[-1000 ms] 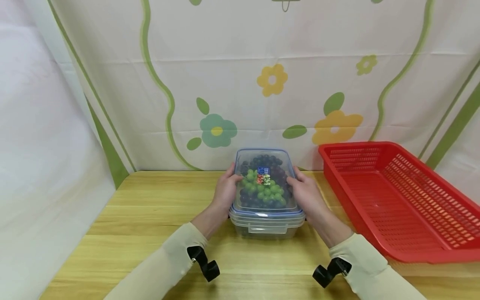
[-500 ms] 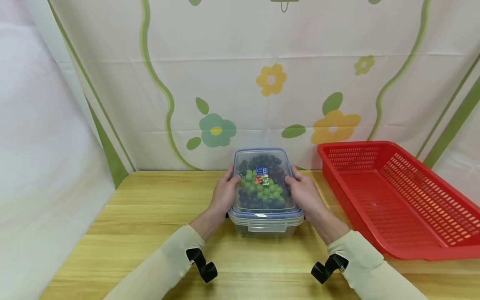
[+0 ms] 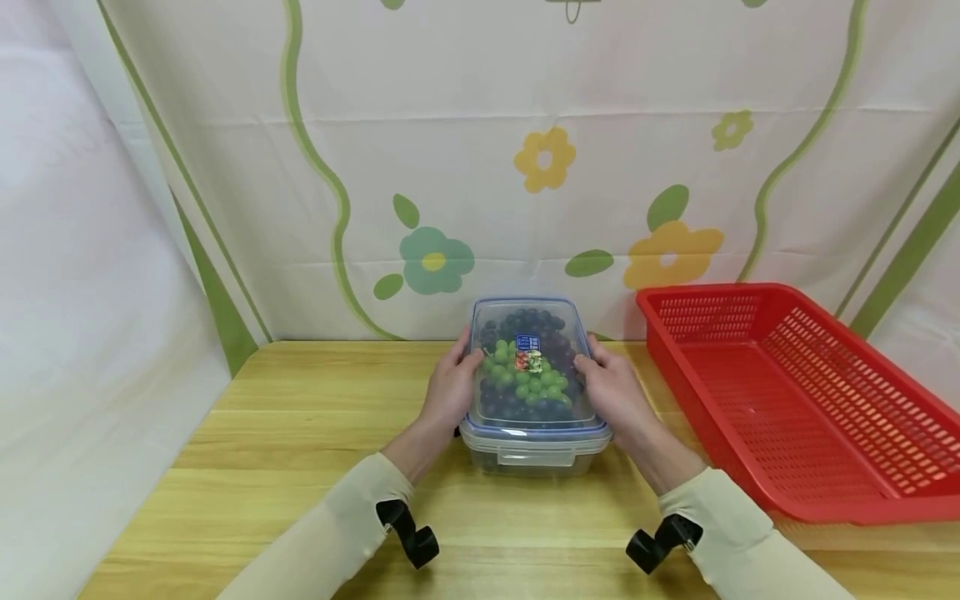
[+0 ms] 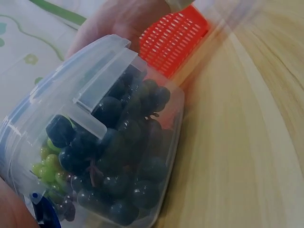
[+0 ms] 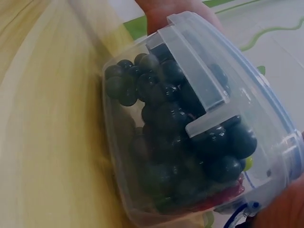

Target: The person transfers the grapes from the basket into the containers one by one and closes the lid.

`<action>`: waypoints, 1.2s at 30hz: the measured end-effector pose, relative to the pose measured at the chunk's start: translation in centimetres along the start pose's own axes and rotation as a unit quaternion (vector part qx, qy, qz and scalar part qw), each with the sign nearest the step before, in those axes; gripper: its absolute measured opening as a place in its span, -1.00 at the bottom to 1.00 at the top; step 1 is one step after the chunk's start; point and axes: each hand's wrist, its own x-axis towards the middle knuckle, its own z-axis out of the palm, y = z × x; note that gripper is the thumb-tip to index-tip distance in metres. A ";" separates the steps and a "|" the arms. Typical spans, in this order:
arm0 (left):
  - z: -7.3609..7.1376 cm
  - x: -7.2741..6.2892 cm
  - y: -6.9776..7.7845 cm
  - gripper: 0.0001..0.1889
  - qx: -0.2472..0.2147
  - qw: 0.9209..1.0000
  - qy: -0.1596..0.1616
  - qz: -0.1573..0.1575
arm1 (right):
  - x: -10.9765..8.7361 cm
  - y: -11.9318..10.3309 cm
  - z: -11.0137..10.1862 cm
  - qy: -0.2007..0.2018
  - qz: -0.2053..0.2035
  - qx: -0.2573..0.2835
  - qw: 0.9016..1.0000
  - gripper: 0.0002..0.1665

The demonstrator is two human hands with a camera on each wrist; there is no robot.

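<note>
A clear plastic food container (image 3: 536, 458) with a blue-edged lid stands on the wooden table in the middle of the head view. Green and dark grapes (image 3: 528, 387) show through the lid, which bears a small printed label (image 3: 528, 353). My left hand (image 3: 450, 387) grips the container's left side, its thumb over the lid's edge. On the opposite side my right hand (image 3: 617, 387) grips it the same way. Behind the container the other fingers are mostly hidden. In the left wrist view a blue clip (image 4: 45, 211) hangs off the lid's side, and another blue clip (image 5: 237, 213) shows in the right wrist view.
A red perforated plastic basket (image 3: 757, 392) stands to the right, close to my right forearm. Behind the table (image 3: 315, 433) hangs a white curtain (image 3: 465, 100) with flower prints, and the container's far end is near it.
</note>
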 end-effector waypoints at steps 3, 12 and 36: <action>0.0 0.1 0.1 -0.36 -0.004 1.000 0.007 -0.001 | 0.1 -0.1 0.0 0.001 -0.004 -0.002 1.000 -0.25; -0.4 0.4 0.0 -0.36 -0.006 1.000 0.009 0.004 | 0.4 -0.2 -0.3 -0.007 -0.015 -0.051 0.999 -0.24; -1.5 -0.1 -2.1 -0.32 -0.112 0.988 -0.029 -0.104 | -0.1 2.9 -1.7 -0.019 0.104 0.195 0.975 -0.16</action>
